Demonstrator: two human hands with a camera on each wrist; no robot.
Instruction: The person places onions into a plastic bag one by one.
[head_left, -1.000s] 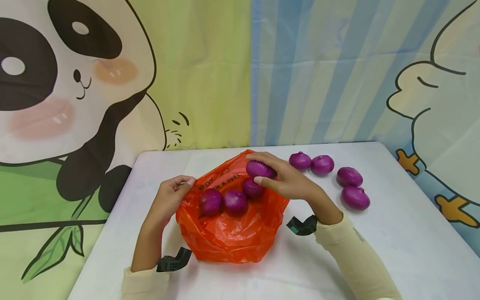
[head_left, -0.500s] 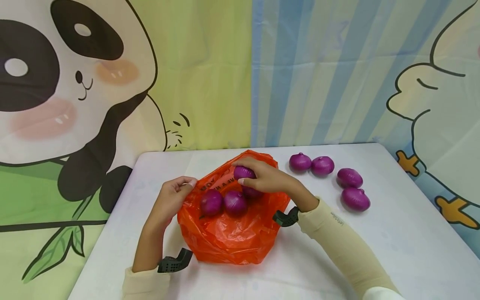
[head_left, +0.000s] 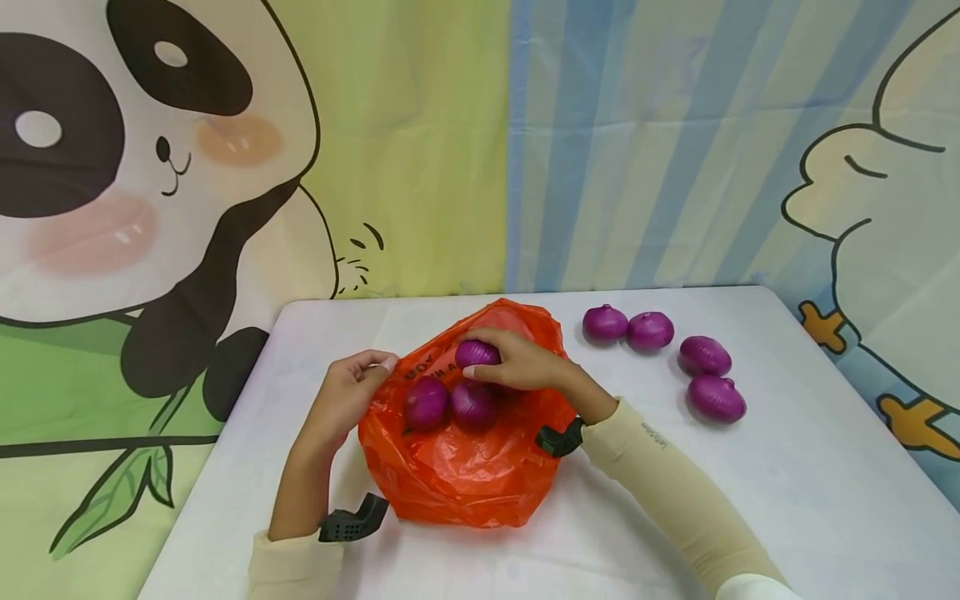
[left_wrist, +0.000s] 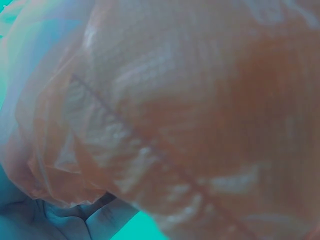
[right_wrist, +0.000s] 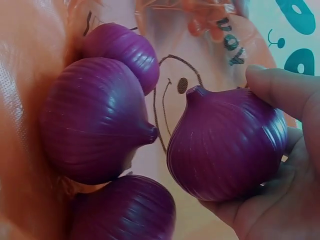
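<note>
Thin, crinkled, semi-see-through plastic bag point(head_left: 465, 487) with a glossy sheen, smooth, shiny, finely ribbed onions point(head_left: 426, 403), matt, lightly creased cloth backdrop point(head_left: 420, 167), smooth, matt-looking bench point(head_left: 795, 492), matt cloth sleeves point(head_left: 667, 492), dull plastic-looking wrist devices point(head_left: 354, 520)

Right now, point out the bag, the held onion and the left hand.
Bag point(head_left: 459, 487): head view, near wall.
Held onion point(right_wrist: 226, 145): right wrist view, middle of its side.
Left hand point(head_left: 343, 394): head view, middle of the hand.

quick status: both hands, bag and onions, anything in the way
Left hand pinching edge of red bag. Right hand gripping one onion at bag's opening, three other onions inside. Four onions on table; nothing visibly blocking.
</note>
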